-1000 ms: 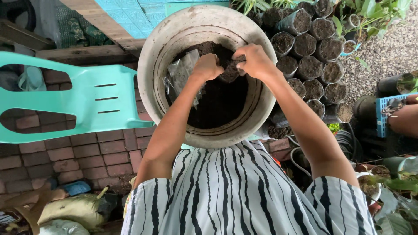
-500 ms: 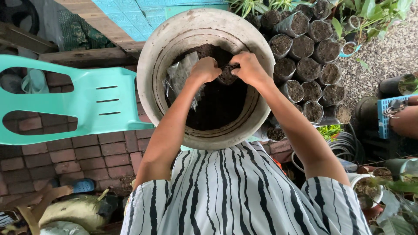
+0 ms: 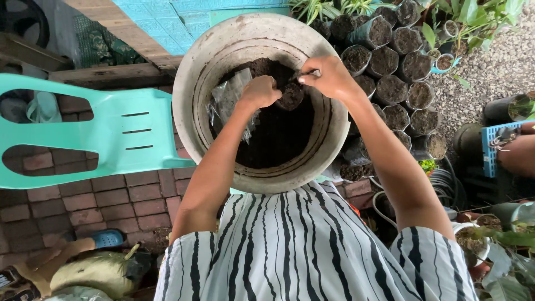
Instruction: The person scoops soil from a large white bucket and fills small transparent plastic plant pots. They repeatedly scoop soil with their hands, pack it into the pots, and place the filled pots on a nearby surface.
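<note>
**Both hands pinching a small soil bag over the tub**

Closest to me, the striped shirt (image 3: 312, 251) fills the bottom of the view, and both forearms reach forward over the big round tub (image 3: 189, 111) of dark soil (image 3: 273, 139). My left hand (image 3: 261, 92) is curled shut, fingers pressed on the near rim of a small black grow bag (image 3: 291, 96) packed with soil, held just above the tub's soil. My right hand (image 3: 330, 77) pinches the bag's far rim between thumb and fingertips. Clear plastic bags (image 3: 231, 97) lie against the tub's left wall. Beyond on the right stand filled grow bags (image 3: 390, 61); a turquoise chair (image 3: 111, 128) sits left.
</note>
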